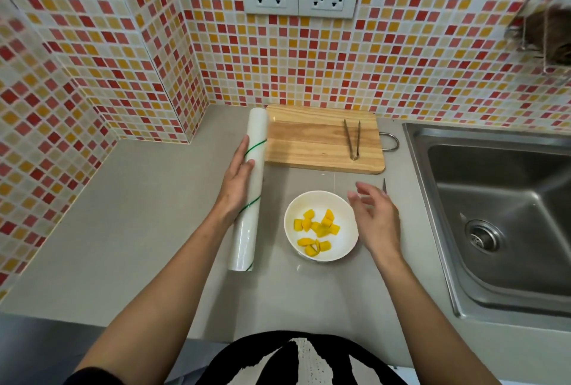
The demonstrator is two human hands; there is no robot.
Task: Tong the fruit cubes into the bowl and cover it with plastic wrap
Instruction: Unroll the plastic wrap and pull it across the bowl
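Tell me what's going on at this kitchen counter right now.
A person is getting ready to wrap a white bowl that already holds the yellow fruit cubes. Their left hand rests with straight fingers on a roll of plastic wrap lying left of the bowl. The right hand hovers open just right of the bowl, holding nothing. The tongs lie on the bare wooden cutting board behind.

Wood board [321, 140], metal tongs [353, 140] + sink [494, 214], glossy white bowl [346, 245], matt counter [123, 230].
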